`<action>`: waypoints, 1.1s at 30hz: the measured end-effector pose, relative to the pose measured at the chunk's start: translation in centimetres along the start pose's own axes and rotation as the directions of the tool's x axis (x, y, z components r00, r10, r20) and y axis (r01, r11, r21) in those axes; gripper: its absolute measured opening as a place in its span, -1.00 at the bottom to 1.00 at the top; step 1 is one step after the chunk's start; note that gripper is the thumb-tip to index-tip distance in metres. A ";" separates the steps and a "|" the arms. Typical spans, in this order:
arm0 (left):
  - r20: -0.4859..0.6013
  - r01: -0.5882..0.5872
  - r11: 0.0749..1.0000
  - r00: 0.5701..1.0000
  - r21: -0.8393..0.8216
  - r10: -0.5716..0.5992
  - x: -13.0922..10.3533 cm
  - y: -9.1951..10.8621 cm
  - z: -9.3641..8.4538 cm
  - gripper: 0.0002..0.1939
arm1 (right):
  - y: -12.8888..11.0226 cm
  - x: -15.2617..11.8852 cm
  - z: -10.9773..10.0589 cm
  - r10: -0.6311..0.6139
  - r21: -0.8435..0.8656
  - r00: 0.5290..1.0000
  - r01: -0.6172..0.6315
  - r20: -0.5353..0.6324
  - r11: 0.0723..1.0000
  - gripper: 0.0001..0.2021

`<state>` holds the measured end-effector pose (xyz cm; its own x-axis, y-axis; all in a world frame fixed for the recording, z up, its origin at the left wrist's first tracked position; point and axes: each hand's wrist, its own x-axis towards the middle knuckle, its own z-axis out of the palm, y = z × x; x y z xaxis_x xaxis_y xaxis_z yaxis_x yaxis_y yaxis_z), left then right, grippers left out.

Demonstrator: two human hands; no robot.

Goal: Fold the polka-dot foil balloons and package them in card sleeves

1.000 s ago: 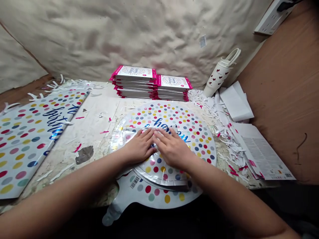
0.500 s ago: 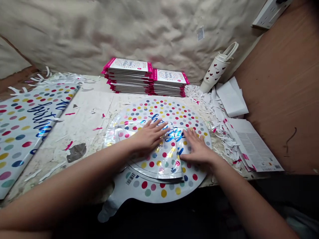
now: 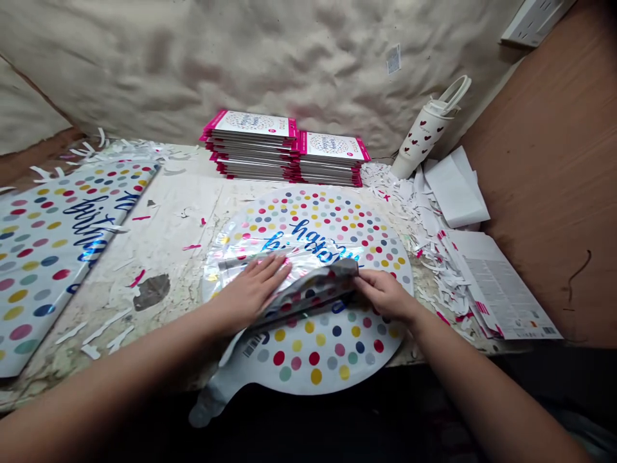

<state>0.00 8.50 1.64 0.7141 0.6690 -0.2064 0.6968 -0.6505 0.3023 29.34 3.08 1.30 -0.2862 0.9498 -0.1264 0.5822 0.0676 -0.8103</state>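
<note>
A round white foil balloon (image 3: 332,366) with coloured dots and blue lettering lies flat, its tail pointing toward me at lower left. On top of it is a partly folded foil balloon (image 3: 308,297), its front part raised and turned up. My left hand (image 3: 255,287) rests with fingers stretched out on the left of this folded foil. My right hand (image 3: 388,294) pinches its raised right end between thumb and fingers. The underside of the fold is partly hidden.
Two stacks of pink-edged packets (image 3: 255,148) stand by the back wall, beside a white tumbler (image 3: 424,135) with hearts. More dotted foil balloons (image 3: 43,257) lie at left. Printed card sleeves (image 3: 501,283) and white paper shreds (image 3: 441,273) lie at right.
My right hand has gone from lying flat to gripping the folded foil's edge and lifting it up and over. My left hand has slid left and stays spread on the foil.
</note>
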 end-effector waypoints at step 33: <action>-0.239 0.047 0.989 0.971 0.143 -0.011 -4.4 6.1 4.6 -0.30 | -3.3 0.2 4.0 -0.577 -0.843 0.815 0.343 0.047 0.415 -0.74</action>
<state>1.39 -0.03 0.10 0.6691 0.7429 0.0188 0.7320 -0.6632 0.1562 24.37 1.86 1.66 -0.6054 0.7207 0.3378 0.7849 0.6110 0.1030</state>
